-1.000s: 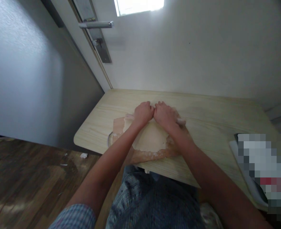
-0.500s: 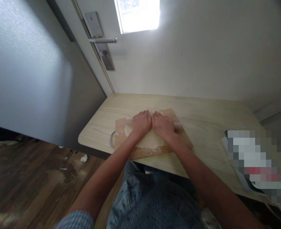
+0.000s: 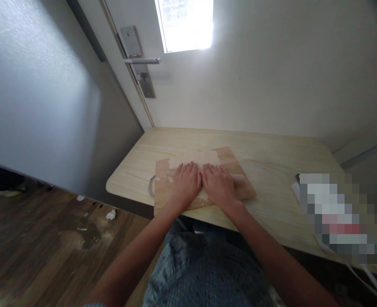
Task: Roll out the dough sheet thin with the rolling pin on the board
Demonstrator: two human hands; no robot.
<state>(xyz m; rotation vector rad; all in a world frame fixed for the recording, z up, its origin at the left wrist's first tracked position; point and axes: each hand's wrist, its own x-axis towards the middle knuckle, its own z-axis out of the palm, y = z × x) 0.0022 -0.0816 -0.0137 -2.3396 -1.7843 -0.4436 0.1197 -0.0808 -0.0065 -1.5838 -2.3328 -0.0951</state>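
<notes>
Side by side, my left hand (image 3: 187, 181) and my right hand (image 3: 218, 182) press down on a rolling pin (image 3: 238, 179), their fingers curved over its far side. Most of the pin is hidden under my hands; its pale right end shows beyond my right hand. A thin, flat sheet of dough (image 3: 193, 157) is spread on a wooden cutting board (image 3: 164, 198) and shows past my fingertips. Dusty white flour marks lie on the board's wood. A metal handle (image 3: 150, 186) sticks out from the board's left edge.
The board rests on a light wooden table (image 3: 271, 170) against a white door with a metal lever handle (image 3: 143, 61). A blurred-out object (image 3: 338, 213) lies at the table's right end. Scraps of white paper (image 3: 110, 214) are on the wooden floor at left.
Both hands and the rolling pin have moved toward me across the board, so more of the dough's far part shows. The view has shifted slightly.
</notes>
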